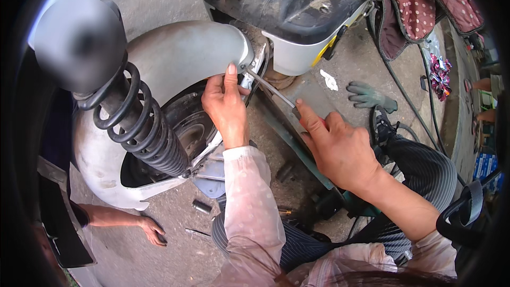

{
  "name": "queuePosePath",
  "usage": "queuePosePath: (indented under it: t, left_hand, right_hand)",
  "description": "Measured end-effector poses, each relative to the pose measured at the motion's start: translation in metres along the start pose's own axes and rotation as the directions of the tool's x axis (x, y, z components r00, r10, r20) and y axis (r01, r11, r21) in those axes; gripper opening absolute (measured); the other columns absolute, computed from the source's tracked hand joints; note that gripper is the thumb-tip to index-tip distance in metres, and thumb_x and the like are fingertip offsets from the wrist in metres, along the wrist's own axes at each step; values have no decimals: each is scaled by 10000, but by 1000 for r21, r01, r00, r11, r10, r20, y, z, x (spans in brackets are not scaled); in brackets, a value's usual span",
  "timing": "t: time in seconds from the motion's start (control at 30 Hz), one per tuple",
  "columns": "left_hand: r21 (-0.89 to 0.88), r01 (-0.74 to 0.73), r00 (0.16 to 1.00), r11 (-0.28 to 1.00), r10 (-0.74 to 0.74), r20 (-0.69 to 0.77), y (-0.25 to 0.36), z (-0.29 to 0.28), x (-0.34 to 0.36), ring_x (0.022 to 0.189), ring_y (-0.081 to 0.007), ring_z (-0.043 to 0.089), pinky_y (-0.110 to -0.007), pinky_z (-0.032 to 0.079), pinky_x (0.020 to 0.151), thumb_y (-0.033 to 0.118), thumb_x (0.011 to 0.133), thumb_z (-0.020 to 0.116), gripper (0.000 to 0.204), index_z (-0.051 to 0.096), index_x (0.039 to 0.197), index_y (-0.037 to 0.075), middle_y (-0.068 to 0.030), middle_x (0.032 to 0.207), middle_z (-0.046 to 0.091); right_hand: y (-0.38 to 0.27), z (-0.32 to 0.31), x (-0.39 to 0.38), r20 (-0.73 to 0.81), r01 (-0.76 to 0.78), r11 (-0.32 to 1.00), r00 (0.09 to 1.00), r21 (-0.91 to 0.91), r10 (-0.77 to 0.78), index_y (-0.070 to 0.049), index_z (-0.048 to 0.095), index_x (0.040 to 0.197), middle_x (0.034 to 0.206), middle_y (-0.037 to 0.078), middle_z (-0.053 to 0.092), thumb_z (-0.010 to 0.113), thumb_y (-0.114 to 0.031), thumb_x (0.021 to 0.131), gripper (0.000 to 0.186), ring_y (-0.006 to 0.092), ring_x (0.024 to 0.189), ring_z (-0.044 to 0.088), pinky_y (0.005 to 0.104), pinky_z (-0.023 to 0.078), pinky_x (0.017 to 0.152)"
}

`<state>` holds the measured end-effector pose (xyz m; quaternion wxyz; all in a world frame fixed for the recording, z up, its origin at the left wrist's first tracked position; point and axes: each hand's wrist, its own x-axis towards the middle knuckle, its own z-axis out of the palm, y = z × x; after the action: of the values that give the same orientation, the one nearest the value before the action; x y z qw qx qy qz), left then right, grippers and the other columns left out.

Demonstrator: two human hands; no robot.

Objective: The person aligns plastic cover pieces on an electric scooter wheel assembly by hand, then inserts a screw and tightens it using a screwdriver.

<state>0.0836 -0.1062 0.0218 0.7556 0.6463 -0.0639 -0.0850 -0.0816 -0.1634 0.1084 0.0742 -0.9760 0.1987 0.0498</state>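
A grey curved fender [180, 48] arches over a dark wheel [191, 134] at the left of centre. My left hand [228, 105] is closed at the fender's front end, its thumb pressed against the edge and its other fingers partly hidden below. My right hand [340, 151] grips a screwdriver [275, 93]; the handle is mostly covered by the palm. The metal shaft points up and left, and its tip meets a fastener at the fender's end, right beside my left thumb. In front of the fender stands a black coil-spring shock absorber [151, 138].
A dirty scooter body section [287, 8] stands at the top. Polka-dot fabric [411, 0] hangs at upper right. On the ground lie a grey-green glove [372, 96], crumpled white paper [329, 80], black cables [406, 103] and a small dark cylinder [202, 207]. Another person's hand [152, 230] rests at lower left.
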Motion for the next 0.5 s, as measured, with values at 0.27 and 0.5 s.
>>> queuePosePath:
  t: [0.27, 0.5]
  left_hand:
    - [14, 14, 1000, 1000, -14, 27, 0, -4, 2, 483, -78, 462, -224, 373, 471, 213, 859, 599, 260, 614, 859, -47, -32, 643, 553]
    - [-53, 10, 999, 999, -7, 53, -3, -1, 2, 505, -82, 469, -226, 400, 484, 207, 861, 596, 253, 607, 866, -46, -28, 691, 557]
  right_hand:
    - [13, 0, 9, 385, -391, 106, 920, 914, 75, -91, 427, 1277, 688, 96, 519, 567, -250, 861, 466, 131, 447, 452, 258, 350, 376]
    - [13, 29, -3, 488, -472, -754, 841, 456, -231, -61, 410, 1252, 736, 60, 493, 591, -223, 857, 463, 115, 436, 427, 224, 285, 359]
